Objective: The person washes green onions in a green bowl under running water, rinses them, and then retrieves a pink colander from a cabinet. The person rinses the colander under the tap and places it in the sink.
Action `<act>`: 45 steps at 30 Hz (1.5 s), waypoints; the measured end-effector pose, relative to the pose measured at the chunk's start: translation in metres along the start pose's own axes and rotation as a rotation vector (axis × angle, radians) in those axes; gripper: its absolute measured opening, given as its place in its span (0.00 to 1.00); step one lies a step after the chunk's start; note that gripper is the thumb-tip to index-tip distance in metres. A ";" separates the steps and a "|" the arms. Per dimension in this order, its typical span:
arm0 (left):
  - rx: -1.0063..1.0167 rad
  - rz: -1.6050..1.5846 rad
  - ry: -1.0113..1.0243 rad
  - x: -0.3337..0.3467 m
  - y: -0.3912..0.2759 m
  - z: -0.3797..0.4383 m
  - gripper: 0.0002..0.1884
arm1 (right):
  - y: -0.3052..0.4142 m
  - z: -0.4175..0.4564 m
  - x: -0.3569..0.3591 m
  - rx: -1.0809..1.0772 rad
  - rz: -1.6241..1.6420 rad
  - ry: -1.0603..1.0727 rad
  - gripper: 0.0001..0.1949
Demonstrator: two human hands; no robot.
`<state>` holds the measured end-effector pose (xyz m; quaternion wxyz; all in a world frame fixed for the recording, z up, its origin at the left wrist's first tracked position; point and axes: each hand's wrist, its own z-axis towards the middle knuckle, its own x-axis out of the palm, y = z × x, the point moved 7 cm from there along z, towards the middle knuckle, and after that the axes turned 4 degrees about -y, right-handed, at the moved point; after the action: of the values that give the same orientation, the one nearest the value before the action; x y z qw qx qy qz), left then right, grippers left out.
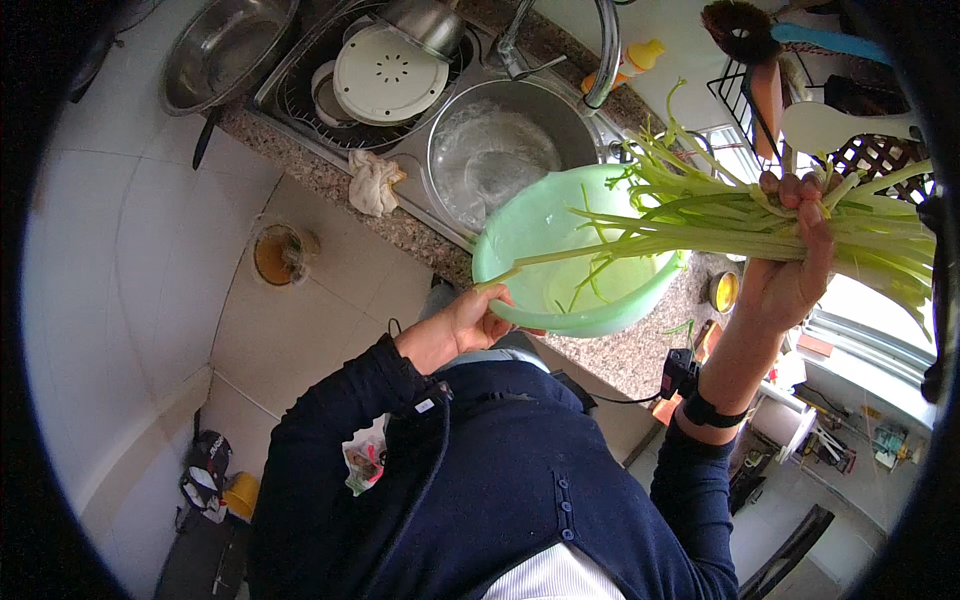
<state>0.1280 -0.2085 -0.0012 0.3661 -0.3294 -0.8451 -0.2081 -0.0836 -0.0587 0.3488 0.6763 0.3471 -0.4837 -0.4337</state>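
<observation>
My right hand (pixel 799 240) is raised at the right, its fingers closed around a bunch of pale green leaf-stalk greens (pixel 735 225) that look like celery. The stalks lie sideways over the far right of a light green plastic basin (pixel 630 324), and a few thin ones trail down into its bowl. On the near left of the basin, my left hand (pixel 480 319) grips the rim. One long stalk reaches across to that same spot by my thumb. Inside the basin a few loose stem bits are visible; whether water lies there I cannot tell.
Behind the basin is a round steel sink (pixel 487 150) holding water, under a chrome faucet (pixel 604 56). A dish rack (pixel 292 97) with a white perforated lid (pixel 391 75) stands left. A cloth (pixel 373 184) lies at the counter edge. A wire utensil rack (pixel 739 97) hangs upper right.
</observation>
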 end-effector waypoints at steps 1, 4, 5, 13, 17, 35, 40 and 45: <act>-0.041 -0.037 0.056 0.014 0.000 -0.003 0.32 | -0.002 0.000 0.005 0.006 0.001 0.029 0.13; -0.165 -0.231 0.195 0.031 0.008 -0.002 0.37 | -0.004 0.001 0.005 -0.001 -0.018 -0.003 0.12; -0.197 -0.287 0.232 0.034 0.012 0.000 0.38 | -0.005 0.002 0.004 0.002 -0.025 -0.011 0.13; -0.314 -0.408 0.329 0.073 0.033 -0.002 0.38 | -0.007 0.005 0.018 -0.002 0.005 0.076 0.19; -0.287 -0.362 0.326 0.080 0.033 0.000 0.36 | -0.008 0.003 0.019 0.011 0.012 0.075 0.19; 0.533 1.068 -0.206 0.036 -0.148 -0.016 0.44 | -0.023 -0.051 -0.060 0.045 -0.158 -0.370 0.16; 0.507 1.580 -0.312 0.073 -0.260 0.035 0.64 | -0.045 -0.066 -0.088 0.070 -0.228 -0.440 0.08; 0.442 1.794 -0.218 0.130 -0.334 0.085 0.66 | -0.058 -0.088 -0.109 0.120 -0.184 -0.661 0.07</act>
<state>-0.2172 -0.3379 0.0052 0.3628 -0.8001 -0.3243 0.3508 -0.0314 0.0236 0.2335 0.4196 0.2692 -0.6679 -0.5526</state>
